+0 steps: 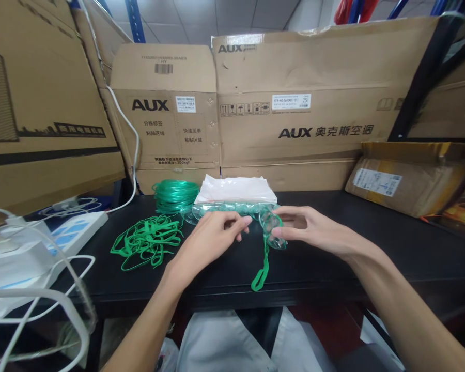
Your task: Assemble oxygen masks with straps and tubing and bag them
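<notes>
Cables foremost, right fingers grasp plastic, left fingers' hold unclear, carton contents hidden.

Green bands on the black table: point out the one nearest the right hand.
The single looped band below the clear plastic that the right hand grips; the other bands lie in a tangled pile left of the left hand.

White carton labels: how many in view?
3: left label on left AUX panel, middle label on right AUX panel, right label on low carton. Others may be hidden.
</notes>
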Available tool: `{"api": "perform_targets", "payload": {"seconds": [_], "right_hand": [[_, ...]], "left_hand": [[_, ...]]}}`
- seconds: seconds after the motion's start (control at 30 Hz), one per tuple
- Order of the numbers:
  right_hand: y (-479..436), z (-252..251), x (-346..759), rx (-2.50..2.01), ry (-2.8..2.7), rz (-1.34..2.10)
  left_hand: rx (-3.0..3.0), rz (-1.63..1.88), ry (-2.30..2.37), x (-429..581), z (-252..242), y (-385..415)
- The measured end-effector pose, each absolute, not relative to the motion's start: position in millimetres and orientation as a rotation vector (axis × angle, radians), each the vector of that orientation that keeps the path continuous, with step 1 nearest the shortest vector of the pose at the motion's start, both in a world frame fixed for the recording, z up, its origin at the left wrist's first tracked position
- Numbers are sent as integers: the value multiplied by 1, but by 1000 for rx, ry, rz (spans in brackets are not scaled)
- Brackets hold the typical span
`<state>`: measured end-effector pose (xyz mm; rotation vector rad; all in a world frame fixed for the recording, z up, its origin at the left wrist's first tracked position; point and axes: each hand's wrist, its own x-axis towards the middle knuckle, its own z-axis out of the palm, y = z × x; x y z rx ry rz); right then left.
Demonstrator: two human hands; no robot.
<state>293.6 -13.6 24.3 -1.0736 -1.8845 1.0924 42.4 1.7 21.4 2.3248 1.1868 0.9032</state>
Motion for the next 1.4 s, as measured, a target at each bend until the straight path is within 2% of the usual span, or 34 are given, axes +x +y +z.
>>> {"api": "perform_targets", "payload": {"seconds": [0.43, 0.87, 1.13, 1.4], "right_hand": [[-1, 8, 294, -1265, -2043, 978], [-23, 27, 286, -768, -1905, 1169], [-23, 27, 287, -711, -1977, 1219], [-19, 20, 293, -450, -1822, 1425]], "left_hand": [[2392, 675, 1192, 46, 10, 3], [2227, 807, 946, 41, 27, -1], [2132, 865, 972, 42, 25, 1], [2150, 887, 1070, 41, 21, 3]]}}
